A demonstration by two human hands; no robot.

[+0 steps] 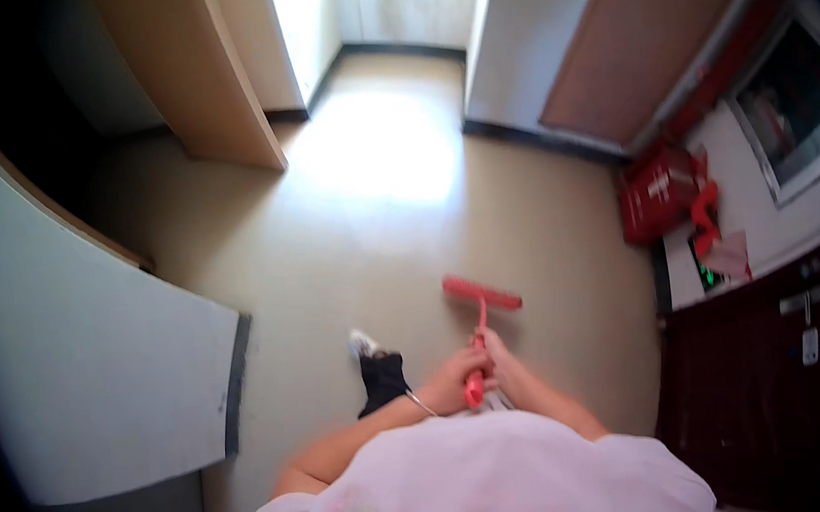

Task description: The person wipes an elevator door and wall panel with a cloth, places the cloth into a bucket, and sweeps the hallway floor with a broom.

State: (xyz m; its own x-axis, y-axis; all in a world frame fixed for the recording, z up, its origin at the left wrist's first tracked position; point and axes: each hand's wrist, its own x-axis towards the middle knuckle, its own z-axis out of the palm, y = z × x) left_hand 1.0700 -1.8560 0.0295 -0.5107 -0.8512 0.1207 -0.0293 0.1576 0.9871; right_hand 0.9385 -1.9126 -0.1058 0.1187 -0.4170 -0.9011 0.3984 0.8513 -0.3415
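Note:
In front of my body I hold a red T-shaped tool [483,302] with a wide bar across its far end, like a squeegee or a brush; I cannot tell which. My left hand [451,380] is closed around the lower handle, and the handle's end sticks out below it. Just ahead of it and to the right, my right hand [500,354] is closed on the handle further up. The bar lies over the floor [557,230]; whether it touches is unclear.
A brown wooden door [197,78] stands ajar at the upper left, near a white wall [109,338]. Along the right are a red box [658,195], a framed window [804,105] and a dark red door [744,391]. My shoe [363,343] is on the floor.

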